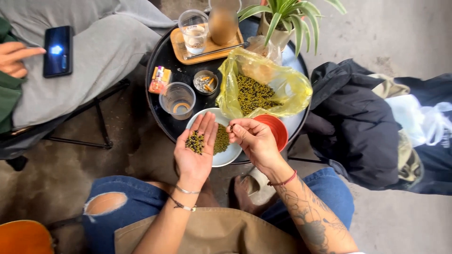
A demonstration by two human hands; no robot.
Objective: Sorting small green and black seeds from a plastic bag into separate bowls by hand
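Small heap of dark beans (194, 142) cupped in left hand (194, 150), palm up, fingers spread flat, held over white bowl (230, 155). More greenish beans seen in bowl. Single bean pinched between thumb and fingertip of right hand (254, 140), other fingers curled, just beside left. Red bowl (278, 129) behind right hand. Yellow bag (263, 84) of beans lying open on round black tabletop (162, 66). Plastic cup (178, 99), ashtray (205, 82), wooden tray (181, 47) with glass farther back. Phone (58, 51) on another person's lap at left.
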